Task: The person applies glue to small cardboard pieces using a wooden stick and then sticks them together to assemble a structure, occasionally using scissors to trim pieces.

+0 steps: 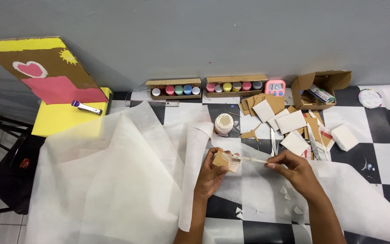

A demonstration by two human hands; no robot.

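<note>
My left hand (212, 174) holds a small brown cardboard piece (226, 161) with a pale glue-smeared patch on its top face. My right hand (294, 169) pinches the end of a thin wooden stick (252, 159), whose other end rests on the cardboard piece. Both hands hover over a large sheet of white fabric (127, 180) spread across a black-and-white checkered table (384, 153). A round white glue jar (224, 124) stands just beyond my left hand.
Cardboard scraps and white squares (292, 122) lie behind my right hand, with scissors (273, 141). Two cardboard trays of paint pots (176, 90) (234, 86), a pink timer (275, 87) and an open box (321, 90) line the wall. A yellow box (64, 118) carries a stapler (86, 107).
</note>
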